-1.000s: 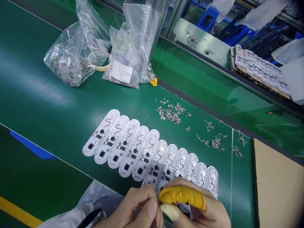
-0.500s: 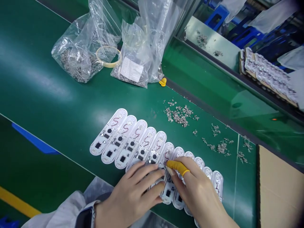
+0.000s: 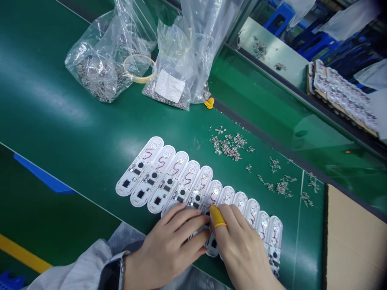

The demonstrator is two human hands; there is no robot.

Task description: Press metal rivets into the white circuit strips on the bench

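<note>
Smooth plastic casings (image 3: 168,184), glossy bags (image 3: 101,68), matt cardboard (image 3: 353,237)

You're at a factory assembly bench (image 3: 90,133): circuit-board housings (image 3: 181,190) lined up at your hands (image 3: 169,243) (image 3: 242,245), bagged metal parts (image 3: 101,78) beyond them, blue stools (image 3: 278,18) farther right.

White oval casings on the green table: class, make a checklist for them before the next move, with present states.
1. Casings side by side in a row: ok.
2. Left hand laid across the row: ok.
3. Yellow finger cot worn on the right hand: ok.
4. Anything held in right hand: cannot tell, hidden.
5. Loose metal parts gathered in one pile: not ok, several clusters.
6. Watch taken off: not ok.
</note>
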